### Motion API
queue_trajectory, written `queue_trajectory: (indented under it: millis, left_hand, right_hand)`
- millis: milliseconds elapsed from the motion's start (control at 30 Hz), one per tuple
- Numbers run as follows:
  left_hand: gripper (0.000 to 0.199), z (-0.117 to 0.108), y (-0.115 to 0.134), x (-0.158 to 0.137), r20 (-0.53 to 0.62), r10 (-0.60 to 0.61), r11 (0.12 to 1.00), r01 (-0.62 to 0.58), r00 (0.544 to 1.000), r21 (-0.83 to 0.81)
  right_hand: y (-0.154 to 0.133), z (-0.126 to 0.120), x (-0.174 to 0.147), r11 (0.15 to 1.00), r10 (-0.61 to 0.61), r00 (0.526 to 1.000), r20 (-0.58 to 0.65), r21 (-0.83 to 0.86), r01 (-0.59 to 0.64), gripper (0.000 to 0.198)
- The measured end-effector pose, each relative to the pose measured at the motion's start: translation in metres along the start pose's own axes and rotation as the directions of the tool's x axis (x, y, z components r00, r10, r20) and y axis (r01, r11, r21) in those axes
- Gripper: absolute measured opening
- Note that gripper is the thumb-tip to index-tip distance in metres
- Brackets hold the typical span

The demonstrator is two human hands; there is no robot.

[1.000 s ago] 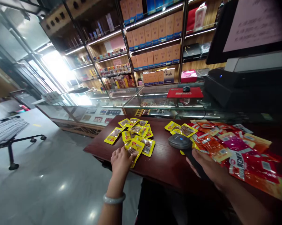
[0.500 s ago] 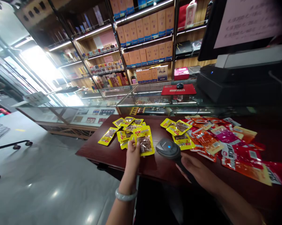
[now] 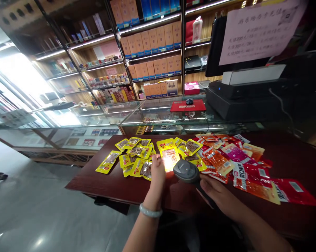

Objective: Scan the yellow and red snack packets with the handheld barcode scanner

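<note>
a yellow packet [image 3: 166, 144] was pinched near its left edge by the left hand [image 3: 158, 171] and was held up over the dark red table [image 3: 105, 185], just in front of the scanner [image 3: 186, 170], with its lower part brightly lit. the scanner was gripped in the closed right hand [image 3: 218, 190]. loose yellow packets [image 3: 141, 151] were spread to the left of the held one; more yellow packets [image 3: 191, 146] were laid to its right, beside a heap of red and orange packets [image 3: 248, 175].
</note>
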State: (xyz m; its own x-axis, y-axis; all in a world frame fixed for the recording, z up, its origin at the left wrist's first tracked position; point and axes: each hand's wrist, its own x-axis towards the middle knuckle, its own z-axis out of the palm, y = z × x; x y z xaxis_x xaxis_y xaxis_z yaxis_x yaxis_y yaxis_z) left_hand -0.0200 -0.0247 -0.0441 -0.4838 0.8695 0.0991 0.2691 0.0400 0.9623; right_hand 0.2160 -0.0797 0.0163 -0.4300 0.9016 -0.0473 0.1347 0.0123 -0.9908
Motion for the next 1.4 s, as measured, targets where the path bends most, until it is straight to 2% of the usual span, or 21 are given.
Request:
queue_trajectory:
  millis: [67, 133, 200, 233, 300, 367, 467, 567, 633, 700, 733, 800, 833, 900, 933, 967, 1033, 1100, 1300, 1400]
  left_hand:
    - [0.025, 0.012, 0.009, 0.003, 0.090, -0.023, 0.995, 0.032, 0.996, -0.097]
    - [0.025, 0.016, 0.018, 0.005, 0.177, 0.051, 0.996, -0.037, 0.983, -0.081]
    - [0.027, 0.005, 0.024, 0.004, 0.189, 0.171, 0.977, -0.191, 0.967, 0.091]
    - [0.029, -0.006, 0.026, 0.002, 0.177, 0.226, 0.938, -0.263, 0.958, 0.227]
    - [0.034, -0.036, 0.025, -0.004, 0.157, 0.275, 0.786, -0.315, 0.949, 0.531]
    - [0.043, -0.067, 0.022, -0.010, 0.118, 0.228, 0.608, -0.236, 0.966, 0.758]
    - [0.055, -0.102, 0.013, -0.016, -0.001, 0.123, 0.412, -0.050, 0.992, 0.910]
    - [0.066, -0.118, 0.005, -0.018, -0.153, 0.116, 0.317, 0.110, 0.981, 0.942]
    - [0.068, -0.121, 0.001, -0.016, -0.198, 0.110, 0.294, 0.158, 0.974, 0.943]
    - [0.064, -0.122, -0.003, -0.012, -0.186, 0.077, 0.313, 0.153, 0.980, 0.937]
    - [0.060, -0.122, -0.004, -0.009, -0.167, 0.050, 0.353, 0.139, 0.985, 0.925]
    - [0.049, -0.121, -0.008, -0.005, -0.123, -0.018, 0.523, 0.114, 0.992, 0.845]
    - [0.043, -0.119, -0.010, -0.004, -0.097, -0.058, 0.648, 0.111, 0.994, 0.754]
    - [0.035, -0.112, -0.013, -0.004, -0.038, -0.127, 0.890, 0.131, 0.991, 0.436]
    - [0.035, -0.108, -0.014, -0.005, -0.014, -0.148, 0.960, 0.146, 0.989, 0.240]
    - [0.036, -0.103, -0.014, -0.008, 0.003, -0.158, 0.986, 0.157, 0.987, 0.056]
    - [0.042, -0.092, -0.010, -0.013, 0.015, -0.161, 0.965, 0.161, 0.987, -0.206]
    - [0.046, -0.082, -0.005, -0.018, 0.012, -0.161, 0.935, 0.156, 0.987, -0.319]
    - [0.045, -0.062, 0.007, -0.020, 0.038, -0.161, 0.917, 0.164, 0.986, -0.364]
    - [0.046, -0.042, 0.013, -0.018, 0.060, -0.141, 0.902, 0.153, 0.988, -0.404]
  right_hand:
    - [0.003, -0.006, 0.000, 0.999, 0.040, 0.998, -0.052, 0.016, -0.039, 0.057]
    - [0.006, -0.010, 0.000, 0.997, 0.074, 0.993, -0.093, 0.016, -0.073, 0.060]
    - [0.007, -0.009, 0.002, 0.997, 0.075, 0.990, -0.121, 0.000, -0.075, 0.061]
    - [0.008, -0.008, 0.003, 0.998, 0.067, 0.991, -0.120, -0.004, -0.068, 0.061]
    - [0.010, -0.002, 0.005, 0.997, 0.075, 0.994, -0.074, 0.012, -0.074, 0.061]
    - [0.012, 0.005, 0.008, 0.992, 0.115, 0.993, 0.020, 0.055, -0.116, 0.061]
    - [0.017, 0.014, 0.012, 0.983, 0.147, 0.984, 0.104, 0.092, -0.157, 0.060]
    - [0.020, 0.018, 0.016, 0.984, 0.146, 0.985, 0.087, 0.087, -0.153, 0.062]
    - [0.021, 0.021, 0.017, 0.984, 0.150, 0.984, 0.092, 0.087, -0.158, 0.063]
    - [0.020, 0.023, 0.017, 0.983, 0.151, 0.982, 0.116, 0.090, -0.162, 0.064]
    - [0.020, 0.024, 0.017, 0.982, 0.150, 0.981, 0.126, 0.092, -0.162, 0.065]
    - [0.019, 0.025, 0.016, 0.983, 0.143, 0.979, 0.144, 0.096, -0.158, 0.067]
    - [0.018, 0.025, 0.016, 0.983, 0.144, 0.978, 0.152, 0.096, -0.159, 0.067]
    - [0.017, 0.023, 0.015, 0.982, 0.148, 0.978, 0.149, 0.092, -0.163, 0.066]
    - [0.017, 0.021, 0.014, 0.983, 0.150, 0.977, 0.149, 0.085, -0.164, 0.066]
    - [0.017, 0.020, 0.013, 0.984, 0.149, 0.978, 0.149, 0.080, -0.162, 0.065]
    - [0.017, 0.016, 0.012, 0.986, 0.136, 0.978, 0.157, 0.079, -0.150, 0.063]
    - [0.016, 0.014, 0.011, 0.986, 0.123, 0.979, 0.165, 0.094, -0.140, 0.062]
    - [0.007, 0.007, 0.006, 0.977, 0.116, 0.983, 0.142, 0.160, -0.139, 0.057]
    - [0.006, 0.004, 0.004, 0.966, 0.143, 0.983, 0.114, 0.200, -0.164, 0.055]
